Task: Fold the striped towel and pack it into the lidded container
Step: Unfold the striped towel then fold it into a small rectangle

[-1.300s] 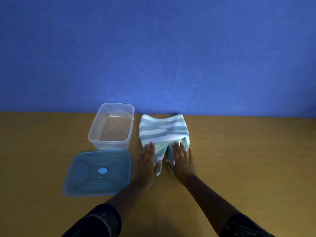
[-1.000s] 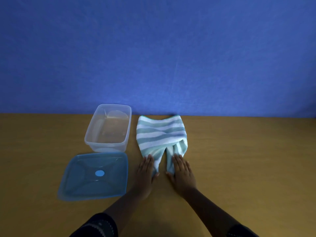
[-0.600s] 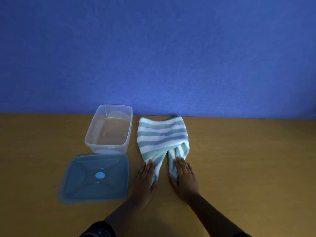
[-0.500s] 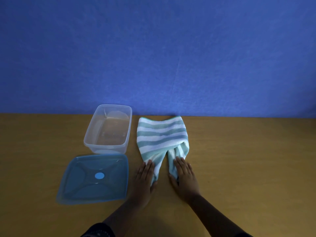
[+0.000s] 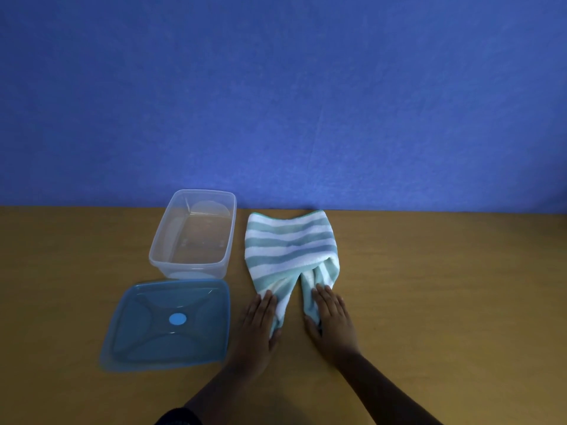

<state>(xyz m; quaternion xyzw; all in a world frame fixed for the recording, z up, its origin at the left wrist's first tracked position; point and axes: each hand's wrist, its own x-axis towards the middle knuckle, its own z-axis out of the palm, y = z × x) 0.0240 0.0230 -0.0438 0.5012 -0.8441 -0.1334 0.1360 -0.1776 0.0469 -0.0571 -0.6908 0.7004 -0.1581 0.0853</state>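
Observation:
The teal-and-white striped towel (image 5: 290, 243) lies on the wooden table, folded over at the far end, with its two near ends splitting into tails. My left hand (image 5: 259, 325) grips the left tail, thumb tucked under the cloth. My right hand (image 5: 329, 317) grips the right tail the same way. The clear plastic container (image 5: 193, 233) stands open and empty just left of the towel. Its blue translucent lid (image 5: 168, 323) lies flat on the table in front of it, left of my left hand.
A blue wall (image 5: 282, 96) rises at the table's far edge, right behind the container and towel. Bare wooden tabletop (image 5: 445, 286) stretches to the right of the towel.
Both hands have slid back toward me along the towel, dragging its two near ends into longer tails. In the last half second almost nothing has moved.

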